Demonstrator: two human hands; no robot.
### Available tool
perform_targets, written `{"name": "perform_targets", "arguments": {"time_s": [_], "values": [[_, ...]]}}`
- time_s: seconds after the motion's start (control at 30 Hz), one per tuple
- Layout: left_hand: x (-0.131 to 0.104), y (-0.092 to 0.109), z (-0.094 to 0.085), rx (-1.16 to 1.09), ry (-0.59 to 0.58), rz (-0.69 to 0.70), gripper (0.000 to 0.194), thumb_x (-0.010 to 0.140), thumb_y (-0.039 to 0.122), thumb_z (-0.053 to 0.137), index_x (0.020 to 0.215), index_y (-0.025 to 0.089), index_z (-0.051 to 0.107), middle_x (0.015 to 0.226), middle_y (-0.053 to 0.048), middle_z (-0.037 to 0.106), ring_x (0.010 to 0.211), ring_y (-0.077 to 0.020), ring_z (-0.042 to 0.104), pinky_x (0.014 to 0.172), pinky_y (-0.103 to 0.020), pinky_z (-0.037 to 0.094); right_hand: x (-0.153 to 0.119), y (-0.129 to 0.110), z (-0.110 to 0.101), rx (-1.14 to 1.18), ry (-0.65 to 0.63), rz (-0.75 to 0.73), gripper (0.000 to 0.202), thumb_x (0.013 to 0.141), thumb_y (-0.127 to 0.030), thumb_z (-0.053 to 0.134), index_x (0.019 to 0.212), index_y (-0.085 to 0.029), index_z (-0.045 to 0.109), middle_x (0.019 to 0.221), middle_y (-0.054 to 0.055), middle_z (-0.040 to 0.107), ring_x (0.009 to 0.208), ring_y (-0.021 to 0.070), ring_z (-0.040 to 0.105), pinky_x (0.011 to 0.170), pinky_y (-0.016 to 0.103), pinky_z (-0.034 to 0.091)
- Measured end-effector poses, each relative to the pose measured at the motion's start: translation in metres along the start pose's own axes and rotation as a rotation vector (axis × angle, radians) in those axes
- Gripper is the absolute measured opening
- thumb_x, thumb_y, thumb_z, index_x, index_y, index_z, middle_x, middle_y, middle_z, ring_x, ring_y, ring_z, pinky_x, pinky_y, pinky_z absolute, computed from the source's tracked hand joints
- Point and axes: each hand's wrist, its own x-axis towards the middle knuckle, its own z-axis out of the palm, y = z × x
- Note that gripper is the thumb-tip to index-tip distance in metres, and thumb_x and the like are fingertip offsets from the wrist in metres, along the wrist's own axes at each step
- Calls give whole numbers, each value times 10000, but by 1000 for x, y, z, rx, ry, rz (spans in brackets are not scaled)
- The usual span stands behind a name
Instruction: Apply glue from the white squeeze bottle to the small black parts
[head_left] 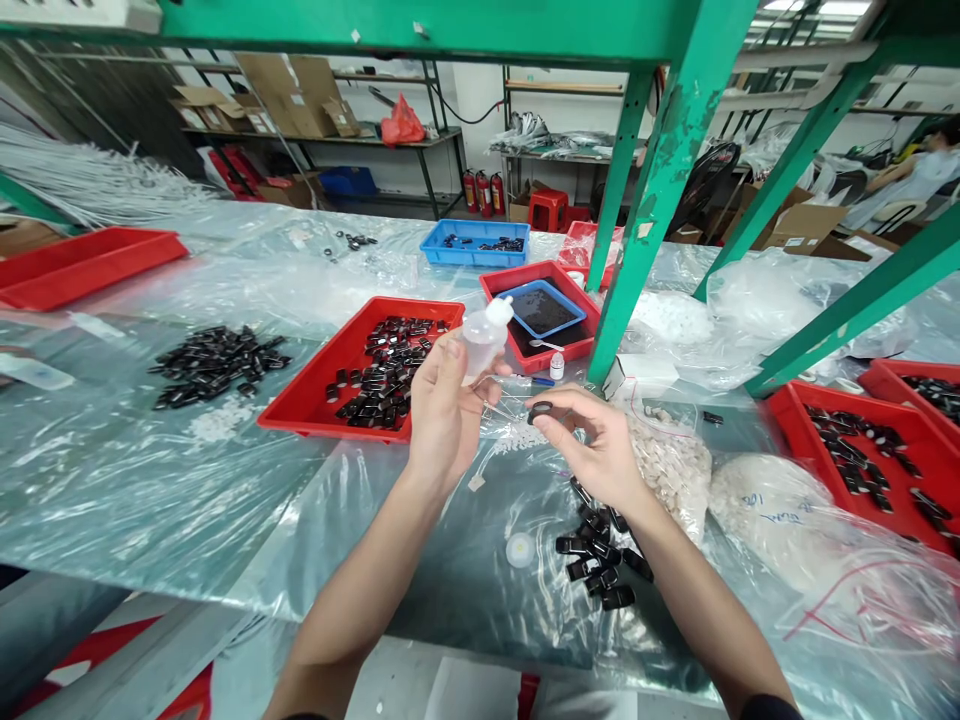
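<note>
Fingers closed, the left hand (441, 415) clasps a bottle (482, 345) and the right hand (600, 445) pinches a black part (538, 411), finished and unfinished pieces indistinguishable in pile (600, 550) and tray (300, 400).

Bright light is cast by ceiling lamps (844, 8) far beyond the fingers (574, 402); glare is scattered over the plastic sheet (247, 530) to their left; outer edges are stretched.

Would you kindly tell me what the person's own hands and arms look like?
The left hand and right hand are bare, with no gloves or watch visible. Both forearms are uncovered, and dark sleeve edges show at the bottom of the picture.
</note>
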Motion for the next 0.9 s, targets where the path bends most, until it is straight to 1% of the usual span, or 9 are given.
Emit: {"name": "perform_targets", "arguments": {"time_s": [0.1,0.2,0.3,0.43,0.53,0.6,0.67,0.73,0.9], "values": [[1,0,-2,-6,9,26,498,703,592,898,994,228,723,1039,-61,755,805,-145,717,619,-239,534,-1,-1,-1,-94,2,-100,141,995,-207,655,1053,-227,781,1038,67,755,832,170,686,565,273,525],[1,0,-3,11,6,52,477,706,559,910,1010,244,722,1126,-54,747,875,-147,724,730,-252,563,-3,-1,-1,-182,-5,-225,198,1032,-194,613,1119,-255,780,1086,65,762,959,202,716,718,350,609],[2,0,-4,26,-13,63,454,780,599,840,1031,241,715,1125,-61,754,893,-155,731,750,-268,557,-4,0,-1,-208,-13,-283,218,1043,-186,608,1153,-265,778,1109,62,766,1001,212,726,852,408,634],[5,6,-3,55,8,128,484,864,684,708,997,219,722,996,-69,758,840,-169,727,753,-306,556,-3,1,-2,-204,-12,-274,200,1041,-207,622,1139,-261,787,1087,66,768,966,214,732,838,407,651],[5,11,-9,114,8,220,475,836,672,747,1002,227,732,976,-65,752,831,-180,723,826,-334,569,-3,-4,-7,-212,-4,-264,195,1028,-202,642,1129,-272,794,1086,58,766,968,215,729,846,407,642],[0,11,-19,174,-7,236,465,803,628,803,1059,247,733,1038,-66,757,877,-192,731,887,-350,569,-2,-9,-13,-216,30,-260,193,1011,-194,670,1116,-289,800,1086,44,765,963,212,721,825,394,627],[-12,5,-36,258,-42,157,478,778,581,842,1106,251,732,1104,-74,758,951,-213,740,941,-369,561,-2,-12,-20,-218,92,-237,173,996,-216,703,1098,-308,807,1073,33,761,949,212,707,756,369,606],[-30,-4,-57,362,-64,2,519,739,530,883,1132,228,729,1137,-93,760,1024,-244,735,971,-392,553,-2,-14,-27,-214,161,-207,141,992,-268,720,1087,-320,810,1063,34,751,944,218,693,694,354,583],[-88,-25,-103,587,-37,-320,595,625,416,957,1086,173,670,1147,-140,774,1108,-304,713,1003,-456,539,-2,-17,-34,-192,239,-187,124,993,-343,719,1078,-309,801,1077,51,736,956,234,681,687,369,581]]}}
